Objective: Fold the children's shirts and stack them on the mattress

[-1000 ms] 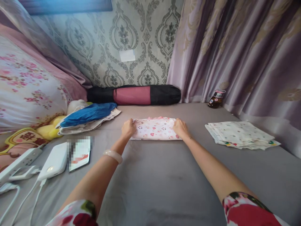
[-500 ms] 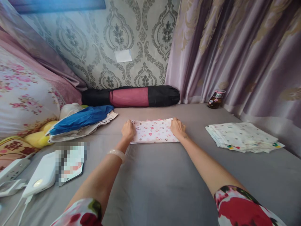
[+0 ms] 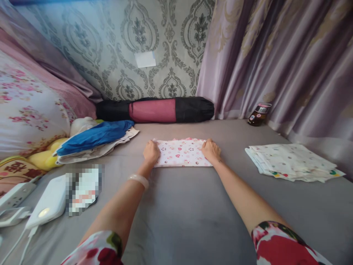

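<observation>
A folded white cloth [image 3: 179,154] with small pink and red prints lies on the grey bed sheet [image 3: 187,213], a bit of pink trim showing along its far edge. My left hand [image 3: 151,152] is closed on its left end, the fingers curled over the edge. At the opposite end, my right hand [image 3: 211,151] grips the upper right corner between thumb and fingers. Which garment or cloth it is cannot be told from its folded shape. Between the two hands the fabric lies flat and rectangular.
Right of me lies a stack of folded white printed cloths [image 3: 292,160]; behind it stands a brown bottle [image 3: 257,115]. A black and pink rolled bag [image 3: 154,110] rests against the wall. On the left are blue clothing [image 3: 96,136], a white power bank [image 3: 49,200] and a power strip [image 3: 18,193].
The view has shifted slightly, with the wall and bag sitting a little higher in it. Both hands keep their hold on the cloth's ends, which stays in nearly the same place.
</observation>
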A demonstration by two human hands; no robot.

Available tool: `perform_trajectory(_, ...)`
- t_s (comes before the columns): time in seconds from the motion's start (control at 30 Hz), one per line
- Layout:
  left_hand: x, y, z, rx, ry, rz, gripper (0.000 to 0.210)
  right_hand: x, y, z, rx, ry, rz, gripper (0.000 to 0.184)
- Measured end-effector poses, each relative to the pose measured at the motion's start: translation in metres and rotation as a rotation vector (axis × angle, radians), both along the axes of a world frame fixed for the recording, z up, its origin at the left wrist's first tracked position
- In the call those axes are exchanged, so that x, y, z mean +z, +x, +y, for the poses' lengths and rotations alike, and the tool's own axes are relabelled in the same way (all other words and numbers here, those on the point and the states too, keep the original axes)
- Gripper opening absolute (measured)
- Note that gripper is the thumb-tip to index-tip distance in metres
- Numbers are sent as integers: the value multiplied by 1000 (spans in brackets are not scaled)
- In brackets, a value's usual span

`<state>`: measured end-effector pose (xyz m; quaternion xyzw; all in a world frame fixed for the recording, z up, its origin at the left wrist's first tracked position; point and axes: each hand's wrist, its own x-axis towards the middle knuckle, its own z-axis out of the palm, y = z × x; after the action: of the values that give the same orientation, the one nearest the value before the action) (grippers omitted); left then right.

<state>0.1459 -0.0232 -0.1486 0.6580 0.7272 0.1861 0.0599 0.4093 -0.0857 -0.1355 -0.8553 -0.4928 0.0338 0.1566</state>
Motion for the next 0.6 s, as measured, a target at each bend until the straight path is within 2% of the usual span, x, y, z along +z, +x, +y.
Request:
perform_trajectory(0.1, 3, 0, -1, 30, -16, -54, 33, 1, 2, 1, 1, -26, 16, 35)
perform_trajectory(0.3, 9, -5, -6, -9, 13, -69, 34, 13, 5, -3, 38, -85, 92, 35)
perform_trajectory(0.4, 15, 0, -17, -25, 102, 29, 37, 21, -6, -10, 59, 14, -20, 35)
perform_trajectory(0.47, 18, 10, -28, -90, 151, 83, 37, 23, -21, -15, 141, 103, -121, 35)
perform_trajectory(0.6, 20, 38, -46, -347, 115, 134, 34, 18, -61, -18, 487, 156, -170, 39)
